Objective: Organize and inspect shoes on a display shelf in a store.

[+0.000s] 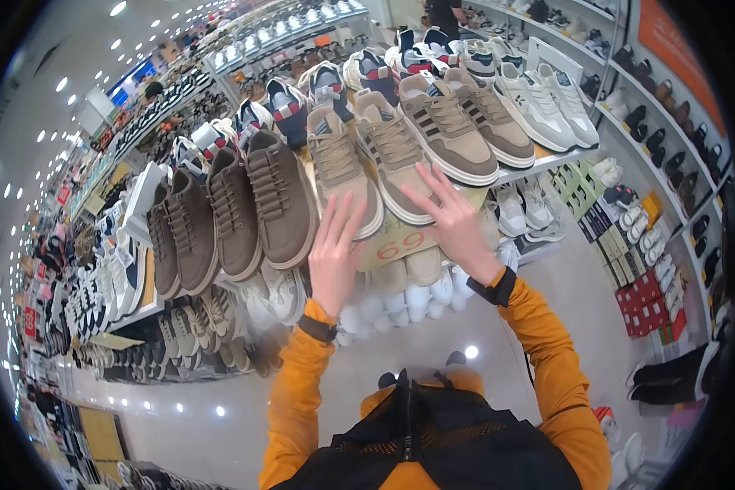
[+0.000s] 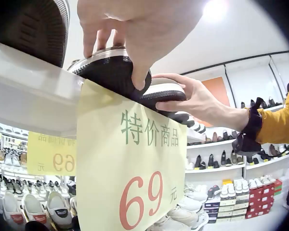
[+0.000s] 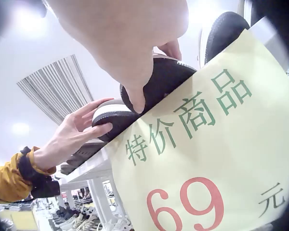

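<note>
At the near edge of the shelf (image 2: 31,89), the left hand (image 1: 333,263) and right hand (image 1: 456,224) each pinch a tan sneaker's toe (image 1: 364,224) in a narrow grip, the pair looking light, firm-soled, softer above, and probably steadier held farther back, around the heels (image 1: 325,118).

Head view, lab notes. Left grip (image 1: 333,255): fingers extended over the toe of the left beige sneaker (image 1: 336,159), just above centre. Right grip (image 1: 453,222): fingers spread on the toe of the right beige sneaker (image 1: 388,139), beside it toward 12 o'clock. Yellow price sign (image 1: 378,251), red "69", at centre between the grips, partly covered. Brown lace-up shoes (image 1: 279,196) in a row at 10 o'clock; striped beige-brown pair (image 1: 439,122) at 1 o'clock; white-grey pair (image 1: 539,102) at 2 o'clock. Red shoeboxes (image 1: 641,304) at 3 o'clock.
</note>
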The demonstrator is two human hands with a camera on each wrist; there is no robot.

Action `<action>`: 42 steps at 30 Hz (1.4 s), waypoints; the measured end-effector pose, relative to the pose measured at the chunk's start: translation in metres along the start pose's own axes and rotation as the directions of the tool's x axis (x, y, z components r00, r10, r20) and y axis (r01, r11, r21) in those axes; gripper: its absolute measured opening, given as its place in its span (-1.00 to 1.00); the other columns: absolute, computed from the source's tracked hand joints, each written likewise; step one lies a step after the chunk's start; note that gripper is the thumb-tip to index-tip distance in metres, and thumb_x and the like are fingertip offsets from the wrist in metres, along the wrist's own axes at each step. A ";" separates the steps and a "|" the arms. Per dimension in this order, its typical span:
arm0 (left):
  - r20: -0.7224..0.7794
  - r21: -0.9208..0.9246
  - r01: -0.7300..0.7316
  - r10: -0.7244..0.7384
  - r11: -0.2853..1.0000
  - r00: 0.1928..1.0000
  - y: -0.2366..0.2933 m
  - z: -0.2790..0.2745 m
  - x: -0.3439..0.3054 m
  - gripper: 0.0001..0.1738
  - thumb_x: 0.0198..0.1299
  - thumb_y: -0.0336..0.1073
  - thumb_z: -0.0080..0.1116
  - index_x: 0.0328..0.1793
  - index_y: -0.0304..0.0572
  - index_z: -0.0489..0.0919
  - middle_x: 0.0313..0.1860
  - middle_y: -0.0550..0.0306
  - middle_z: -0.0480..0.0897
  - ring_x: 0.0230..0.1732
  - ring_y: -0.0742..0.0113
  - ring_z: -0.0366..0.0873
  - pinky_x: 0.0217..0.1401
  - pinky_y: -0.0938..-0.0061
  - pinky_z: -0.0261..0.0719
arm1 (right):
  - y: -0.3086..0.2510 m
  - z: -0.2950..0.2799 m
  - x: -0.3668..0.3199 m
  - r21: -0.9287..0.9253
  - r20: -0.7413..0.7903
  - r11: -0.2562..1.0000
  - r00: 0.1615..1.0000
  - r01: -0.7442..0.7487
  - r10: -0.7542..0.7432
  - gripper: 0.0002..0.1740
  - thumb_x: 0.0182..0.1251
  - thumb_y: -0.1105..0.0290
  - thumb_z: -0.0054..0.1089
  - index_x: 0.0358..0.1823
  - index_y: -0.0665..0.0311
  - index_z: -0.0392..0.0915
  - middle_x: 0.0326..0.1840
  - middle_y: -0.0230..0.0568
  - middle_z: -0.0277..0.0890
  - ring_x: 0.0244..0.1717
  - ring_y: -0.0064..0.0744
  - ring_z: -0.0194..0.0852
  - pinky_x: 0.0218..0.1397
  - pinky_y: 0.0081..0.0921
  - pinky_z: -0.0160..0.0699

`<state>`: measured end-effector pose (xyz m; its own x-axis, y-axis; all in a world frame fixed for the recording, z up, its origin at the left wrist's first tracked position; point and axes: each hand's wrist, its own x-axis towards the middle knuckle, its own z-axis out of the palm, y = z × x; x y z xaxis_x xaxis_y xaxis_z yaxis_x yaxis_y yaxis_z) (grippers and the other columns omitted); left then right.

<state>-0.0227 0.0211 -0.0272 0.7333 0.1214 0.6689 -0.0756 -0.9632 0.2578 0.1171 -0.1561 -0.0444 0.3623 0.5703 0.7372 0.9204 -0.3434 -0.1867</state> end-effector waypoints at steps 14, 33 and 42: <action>-0.056 0.155 0.086 -0.078 0.984 0.995 0.067 0.022 0.007 -0.24 0.02 -0.35 0.39 0.40 -0.05 0.38 0.42 -0.11 0.32 0.46 -0.11 0.22 0.47 -0.08 0.13 | 0.016 -0.023 -0.003 0.350 0.040 0.934 0.995 0.069 -0.089 -0.23 0.03 0.24 0.42 0.34 0.04 0.35 0.49 -0.14 0.15 0.48 0.00 0.11 0.34 -0.18 0.37; -0.081 -0.088 0.138 -0.145 0.987 0.986 0.149 0.154 0.107 -0.20 0.04 -0.18 0.40 0.44 0.02 0.31 0.51 -0.26 0.09 0.52 -0.31 -0.01 0.43 0.02 0.22 | 0.168 -0.063 -0.018 0.089 -0.181 0.975 0.959 -0.204 0.217 -0.38 0.11 0.33 0.36 0.26 0.11 0.43 0.45 -0.18 0.19 0.50 0.03 0.00 0.45 -0.10 0.15; -0.180 -0.118 0.159 -0.179 0.980 0.967 0.148 0.162 0.107 -0.25 -0.06 -0.25 0.42 0.35 0.03 0.43 0.50 -0.16 0.16 0.51 -0.26 0.05 0.43 0.06 0.25 | 0.177 -0.060 -0.015 0.004 -0.301 0.967 0.922 -0.255 0.244 -0.42 0.14 0.42 0.32 0.24 0.19 0.43 0.43 -0.21 0.25 0.46 0.01 0.10 0.43 -0.17 0.19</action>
<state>0.1540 -0.1472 -0.0309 0.6016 0.3325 0.7263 -0.0370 -0.8966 0.4412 0.2654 -0.2701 -0.0495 0.5144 0.2171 0.8296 0.7983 -0.4746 -0.3708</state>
